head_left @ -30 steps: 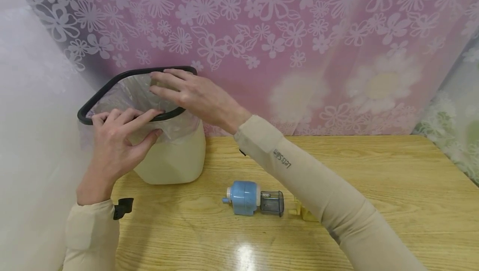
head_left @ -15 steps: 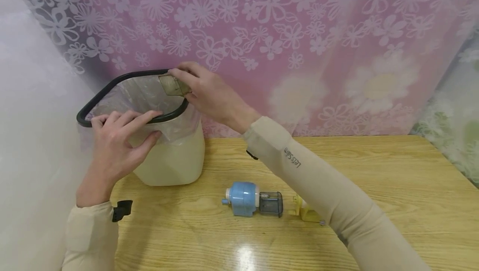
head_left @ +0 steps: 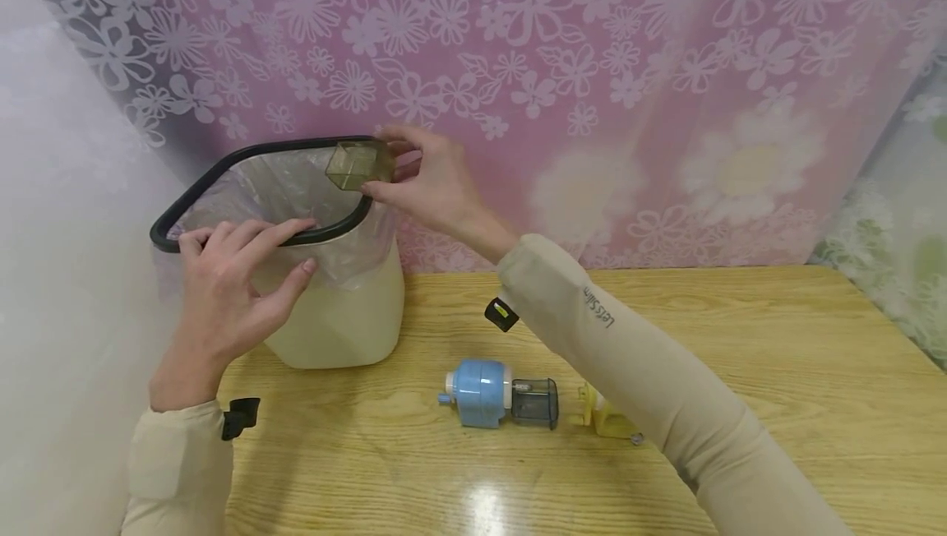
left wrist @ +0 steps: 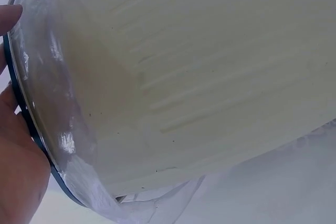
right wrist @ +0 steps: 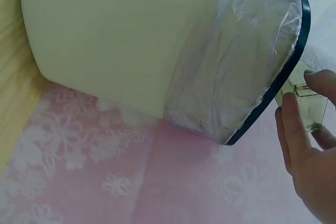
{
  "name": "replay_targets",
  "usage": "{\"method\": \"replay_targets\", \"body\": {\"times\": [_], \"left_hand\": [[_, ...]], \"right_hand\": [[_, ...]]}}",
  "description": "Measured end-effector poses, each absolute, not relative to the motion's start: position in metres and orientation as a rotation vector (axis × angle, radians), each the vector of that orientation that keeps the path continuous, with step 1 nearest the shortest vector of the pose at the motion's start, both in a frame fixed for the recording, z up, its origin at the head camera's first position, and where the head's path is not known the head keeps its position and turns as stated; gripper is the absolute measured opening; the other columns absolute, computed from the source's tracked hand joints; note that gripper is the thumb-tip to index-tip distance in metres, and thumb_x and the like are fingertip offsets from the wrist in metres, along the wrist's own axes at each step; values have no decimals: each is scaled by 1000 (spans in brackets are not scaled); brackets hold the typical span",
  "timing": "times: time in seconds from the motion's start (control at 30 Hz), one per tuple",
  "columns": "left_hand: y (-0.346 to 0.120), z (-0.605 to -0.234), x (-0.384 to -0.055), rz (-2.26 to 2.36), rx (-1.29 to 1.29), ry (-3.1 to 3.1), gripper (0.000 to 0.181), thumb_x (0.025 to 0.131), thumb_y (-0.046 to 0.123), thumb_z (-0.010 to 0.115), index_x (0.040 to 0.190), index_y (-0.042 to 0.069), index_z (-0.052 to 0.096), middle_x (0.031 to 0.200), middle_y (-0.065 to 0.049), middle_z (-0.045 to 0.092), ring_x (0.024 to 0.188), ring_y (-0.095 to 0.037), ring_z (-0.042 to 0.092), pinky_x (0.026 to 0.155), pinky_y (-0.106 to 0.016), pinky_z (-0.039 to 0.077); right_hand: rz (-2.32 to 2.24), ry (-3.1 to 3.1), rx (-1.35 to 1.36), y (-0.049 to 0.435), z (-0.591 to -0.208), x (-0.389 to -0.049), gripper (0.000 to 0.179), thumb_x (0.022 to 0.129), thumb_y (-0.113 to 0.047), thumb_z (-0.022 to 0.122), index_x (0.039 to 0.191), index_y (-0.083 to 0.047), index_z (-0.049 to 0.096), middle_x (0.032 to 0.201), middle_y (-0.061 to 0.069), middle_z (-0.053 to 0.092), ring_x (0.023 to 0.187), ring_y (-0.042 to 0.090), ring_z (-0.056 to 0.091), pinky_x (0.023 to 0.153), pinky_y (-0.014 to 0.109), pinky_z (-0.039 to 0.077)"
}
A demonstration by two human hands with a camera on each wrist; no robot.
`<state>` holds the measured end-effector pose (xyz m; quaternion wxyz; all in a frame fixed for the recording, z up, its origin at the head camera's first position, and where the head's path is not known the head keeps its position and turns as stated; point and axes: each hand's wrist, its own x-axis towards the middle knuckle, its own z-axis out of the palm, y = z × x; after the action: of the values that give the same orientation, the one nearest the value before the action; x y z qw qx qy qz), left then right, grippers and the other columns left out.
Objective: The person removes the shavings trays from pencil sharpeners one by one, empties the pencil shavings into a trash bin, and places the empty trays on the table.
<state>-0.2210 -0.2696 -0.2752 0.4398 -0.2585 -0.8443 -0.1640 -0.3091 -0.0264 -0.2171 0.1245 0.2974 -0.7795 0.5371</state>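
Observation:
A cream trash can (head_left: 340,326) with a black rim and a clear plastic liner (head_left: 274,182) stands at the left of the table. My left hand (head_left: 233,273) grips its near rim, fingers over the edge and thumb outside; the left wrist view shows the can's wall (left wrist: 210,77) beside that hand. Between thumb and fingers, my right hand (head_left: 436,182) holds a small clear yellowish plastic box (head_left: 358,164) at the can's right back rim. In the right wrist view the same box (right wrist: 310,103) overlaps the black rim.
On the wooden table (head_left: 355,454) lies a blue pencil sharpener (head_left: 481,392) with a smoky clear drawer (head_left: 534,402). A yellow sharpener body (head_left: 607,417) is partly hidden under the right forearm. A pink flowered curtain (head_left: 473,51) hangs behind the can.
My right hand has drawn back to the right from over the can's opening and turned, bringing the clear box into view at the rim. My left hand has stayed on the rim.

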Motion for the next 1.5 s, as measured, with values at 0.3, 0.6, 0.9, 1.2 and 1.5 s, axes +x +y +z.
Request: {"method": "replay_targets", "body": {"times": [0.3, 0.6, 0.9, 1.2, 1.5], "left_hand": [[-265, -275, -217, -372, -612, -2094, 63, 91, 65, 58, 132, 20, 70, 127, -17, 69, 113, -42, 61, 96, -64, 27], [-252, -274, -210, -217, -640, -2031, 79, 91, 78, 45, 142, 20, 62, 146, -19, 58, 136, -47, 52, 102, -71, 31], [-235, -274, -197, -221, -714, -2018, 74, 93, 74, 47, 141, 21, 63, 147, -19, 57, 137, -45, 51, 105, -72, 29], [-219, -273, -188, -225, -775, -2041, 70, 95, 72, 46, 141, 21, 63, 148, -15, 58, 138, -43, 51, 107, -71, 30], [-204, -278, -184, -196, -840, -2078, 67, 98, 68, 43, 141, 21, 63, 148, -15, 57, 140, -40, 49, 108, -68, 31]], "right_hand": [[1711, -2294, 781, -9, -221, -302, 55, 83, -17, 86, 133, -11, 65, 121, 11, 70, 101, 22, 72, 83, 29, 60], [1780, -2273, 723, 12, -229, -292, 56, 81, -16, 87, 132, -11, 65, 122, 10, 69, 97, 22, 72, 81, 33, 60], [1703, -2299, 669, 43, -239, -283, 53, 82, -22, 87, 131, -17, 66, 122, 4, 68, 98, 20, 72, 86, 33, 60], [1739, -2310, 597, 73, -248, -277, 53, 84, -19, 85, 133, -18, 64, 125, 6, 65, 100, 21, 71, 83, 33, 61], [1729, -2307, 556, 97, -255, -272, 55, 83, -13, 84, 134, -16, 64, 127, 7, 65, 98, 21, 72, 78, 28, 61]]}}
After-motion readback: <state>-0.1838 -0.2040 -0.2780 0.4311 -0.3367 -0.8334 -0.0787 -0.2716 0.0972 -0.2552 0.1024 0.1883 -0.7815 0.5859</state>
